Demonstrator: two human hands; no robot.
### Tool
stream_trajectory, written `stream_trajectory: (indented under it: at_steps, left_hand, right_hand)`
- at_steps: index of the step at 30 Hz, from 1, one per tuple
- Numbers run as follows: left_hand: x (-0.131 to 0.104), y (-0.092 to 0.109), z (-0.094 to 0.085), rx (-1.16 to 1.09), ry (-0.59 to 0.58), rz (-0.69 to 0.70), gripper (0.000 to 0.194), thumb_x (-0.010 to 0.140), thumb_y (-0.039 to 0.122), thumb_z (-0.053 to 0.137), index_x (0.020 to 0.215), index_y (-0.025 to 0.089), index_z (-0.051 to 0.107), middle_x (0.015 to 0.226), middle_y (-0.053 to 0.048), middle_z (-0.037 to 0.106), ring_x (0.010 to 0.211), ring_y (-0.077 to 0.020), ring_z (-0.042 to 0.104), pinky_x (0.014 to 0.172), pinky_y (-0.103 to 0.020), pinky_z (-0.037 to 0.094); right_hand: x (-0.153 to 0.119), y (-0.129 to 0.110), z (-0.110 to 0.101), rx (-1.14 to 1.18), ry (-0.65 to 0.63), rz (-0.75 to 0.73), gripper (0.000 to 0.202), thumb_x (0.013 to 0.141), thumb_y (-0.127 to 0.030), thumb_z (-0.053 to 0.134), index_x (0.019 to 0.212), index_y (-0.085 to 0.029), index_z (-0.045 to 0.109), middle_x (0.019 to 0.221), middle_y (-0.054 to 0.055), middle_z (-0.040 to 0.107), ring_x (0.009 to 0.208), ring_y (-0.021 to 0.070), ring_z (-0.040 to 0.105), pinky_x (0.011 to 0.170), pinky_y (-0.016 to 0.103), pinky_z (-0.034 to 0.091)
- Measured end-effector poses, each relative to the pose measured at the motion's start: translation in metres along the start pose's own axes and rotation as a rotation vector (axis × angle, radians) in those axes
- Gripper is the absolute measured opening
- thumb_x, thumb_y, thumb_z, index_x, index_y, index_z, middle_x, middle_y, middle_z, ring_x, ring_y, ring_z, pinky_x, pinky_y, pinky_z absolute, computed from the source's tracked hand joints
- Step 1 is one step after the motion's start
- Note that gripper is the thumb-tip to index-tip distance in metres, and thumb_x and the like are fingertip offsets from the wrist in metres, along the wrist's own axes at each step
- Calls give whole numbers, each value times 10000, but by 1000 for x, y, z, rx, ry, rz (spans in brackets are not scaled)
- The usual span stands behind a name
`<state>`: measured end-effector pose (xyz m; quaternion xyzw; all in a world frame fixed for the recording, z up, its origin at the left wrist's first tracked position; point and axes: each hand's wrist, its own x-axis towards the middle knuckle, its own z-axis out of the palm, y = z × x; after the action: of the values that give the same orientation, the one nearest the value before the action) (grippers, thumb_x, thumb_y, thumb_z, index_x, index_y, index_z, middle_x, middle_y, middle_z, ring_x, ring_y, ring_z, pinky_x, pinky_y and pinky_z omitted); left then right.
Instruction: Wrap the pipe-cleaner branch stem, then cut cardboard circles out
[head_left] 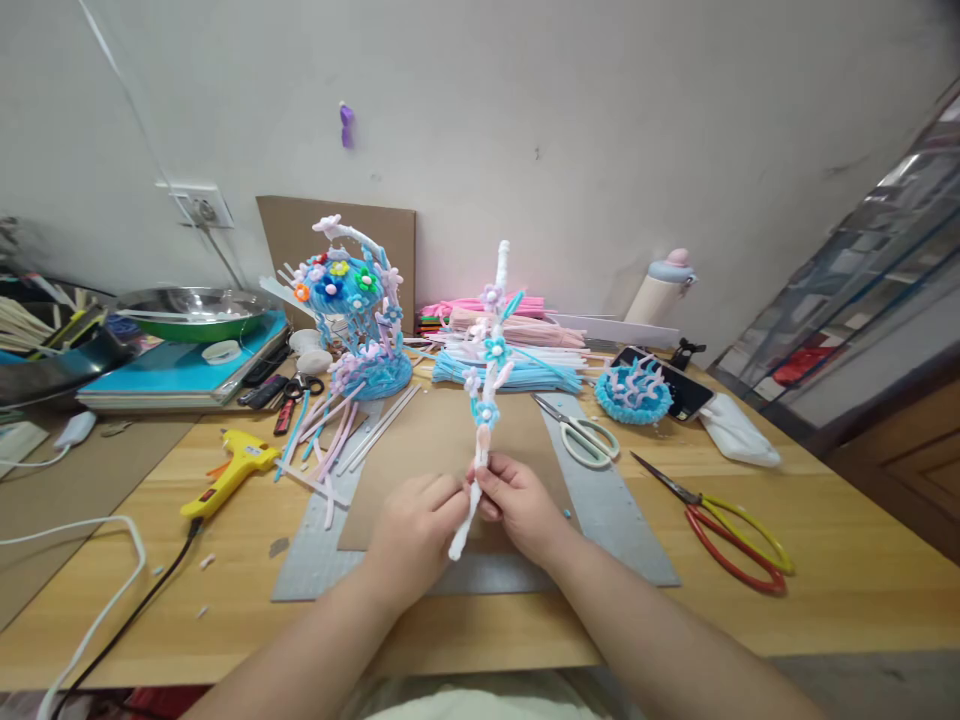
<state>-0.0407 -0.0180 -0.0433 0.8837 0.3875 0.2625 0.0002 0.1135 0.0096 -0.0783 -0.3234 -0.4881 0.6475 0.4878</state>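
Upright above the cardboard, a white pipe-cleaner stem (482,460) carries blue and lilac pipe-cleaner flowers and small leaves. My right hand (521,503) pinches its lower part between thumb and fingers. Beside it my left hand (424,525) is closed at the stem's left side, its fingertips partly hidden against the stem; what it pinches there I cannot make out. The stem's lower end pokes out below both hands. A pink leaf or petal sits just above my right thumb.
A finished-looking pipe-cleaner flower lamp (367,310) stands back left. A yellow glue gun (232,470) lies left. White-handled scissors (589,440), red-and-yellow scissors (731,530) and a blue pipe-cleaner base (636,400) lie right. Pipe-cleaner bundles (510,365) lie behind.
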Motion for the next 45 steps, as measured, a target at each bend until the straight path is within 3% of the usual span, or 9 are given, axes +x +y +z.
stream_trajectory:
  at_steps: [2,4,8,10,13,28,36,41,45]
  left_hand:
    - [-3,-2,-5,107,55,107,248,843,109,432,990,186,616,934,-69,651,876,-207,544,766,-340,369]
    - [-8,1,-8,63,204,-1,306,831,109,467,1082,238,585,1070,-54,625,1027,-221,510,902,-376,320]
    - [-14,18,-8,-680,671,-758,126,797,260,571,918,230,554,895,-16,567,849,-163,526,777,-303,389]
    - [-11,28,-7,-1277,513,-1015,201,780,382,582,807,190,529,751,3,516,673,-123,488,632,-257,392]
    - [-2,34,-6,-1800,74,-1024,343,770,488,558,779,145,566,687,-5,515,593,-96,452,556,-228,368]
    - [10,18,-13,-1417,-86,-1009,209,717,334,618,701,126,607,612,-22,592,549,-119,530,480,-223,379]
    - [6,17,-21,-991,-153,-747,240,820,357,504,677,173,563,549,16,547,532,-119,505,521,-235,385]
    - [1,10,-19,-386,56,-29,209,881,195,387,804,177,580,722,-36,596,664,-143,511,622,-275,389]
    - [-1,-2,-30,-53,2,420,188,839,157,475,953,219,610,859,-72,682,721,-175,573,644,-316,404]
  right_hand:
    - [0,1,0,1,17,-38,289,791,-444,579,780,-160,524,543,-65,423,432,51,330,438,203,229]
    - [-1,-1,0,-9,34,-81,270,808,-432,568,785,-167,525,531,-64,428,445,59,358,450,204,242]
    - [-7,-11,2,-40,51,-148,238,842,-413,531,801,-180,519,522,-65,436,456,68,372,459,204,266]
    - [-12,-18,4,-91,39,-177,231,849,-405,521,795,-180,519,525,-63,433,465,73,382,465,207,283]
    - [-19,-24,6,-179,11,-194,230,850,-406,516,794,-182,521,545,-57,433,484,83,405,480,215,312]
    - [-23,-32,4,-528,-46,-222,224,882,-349,457,753,-190,547,684,-11,544,681,135,512,655,250,376]
    - [-21,-22,3,-72,-87,-128,227,837,-403,541,777,-184,549,545,-57,370,495,80,304,491,227,234]
    - [-26,-29,8,250,-173,58,291,773,-450,616,740,-171,542,524,-58,390,445,59,268,452,221,181]
    - [-30,-33,8,348,-311,237,321,716,-455,674,702,-168,532,470,-69,388,400,51,264,410,211,155]
